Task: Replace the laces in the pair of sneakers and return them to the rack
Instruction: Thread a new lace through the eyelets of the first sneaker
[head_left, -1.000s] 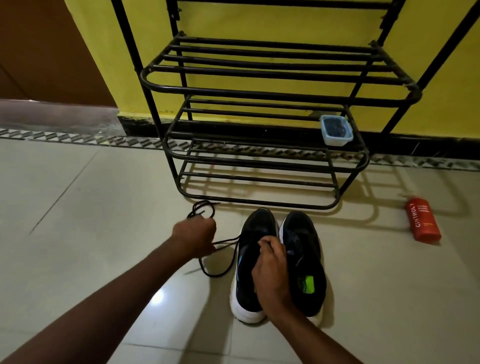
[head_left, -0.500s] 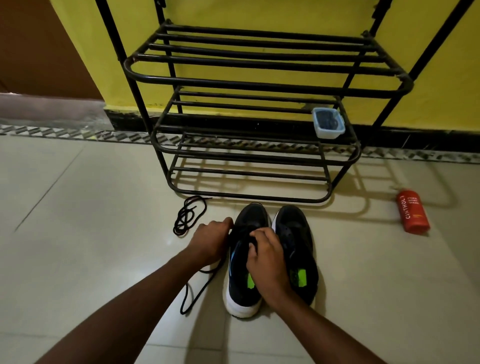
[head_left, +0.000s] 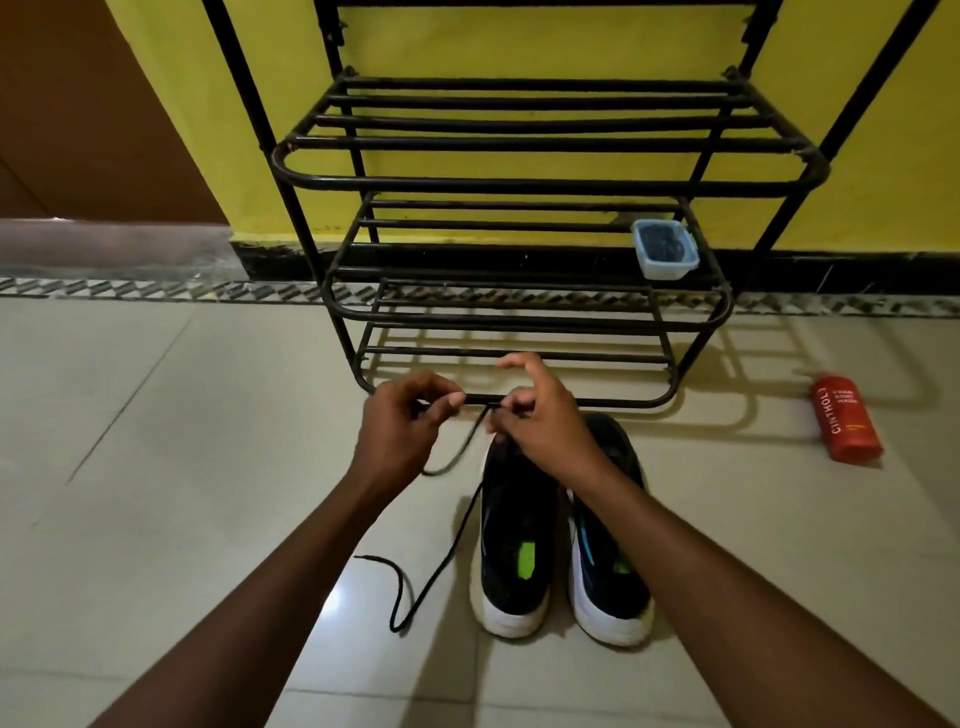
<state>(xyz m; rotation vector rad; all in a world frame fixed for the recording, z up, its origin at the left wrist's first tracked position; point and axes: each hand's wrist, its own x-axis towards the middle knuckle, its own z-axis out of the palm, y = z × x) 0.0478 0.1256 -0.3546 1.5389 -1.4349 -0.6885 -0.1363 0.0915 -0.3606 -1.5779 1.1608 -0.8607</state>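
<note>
Two black sneakers with white soles stand side by side on the floor, the left sneaker (head_left: 511, 551) and the right sneaker (head_left: 608, 566), heels toward me and toes toward the black metal rack (head_left: 524, 179). A black lace (head_left: 441, 566) is stretched taut between my hands above the left sneaker's toe. My left hand (head_left: 402, 431) pinches one part of it, and my right hand (head_left: 540, 421) pinches it a little to the right, index finger raised. The rest of the lace hangs down and trails across the floor to the left of the sneakers.
A small clear plastic tub (head_left: 665, 248) with dark contents sits on the right end of the rack's middle shelf. A red bottle (head_left: 847, 423) lies on the tiled floor to the right. A yellow wall stands behind the rack.
Both hands have lifted off the left sneaker and raised the lace, pulling it tight between them. The loose coil that lay on the floor to the left is gone.
</note>
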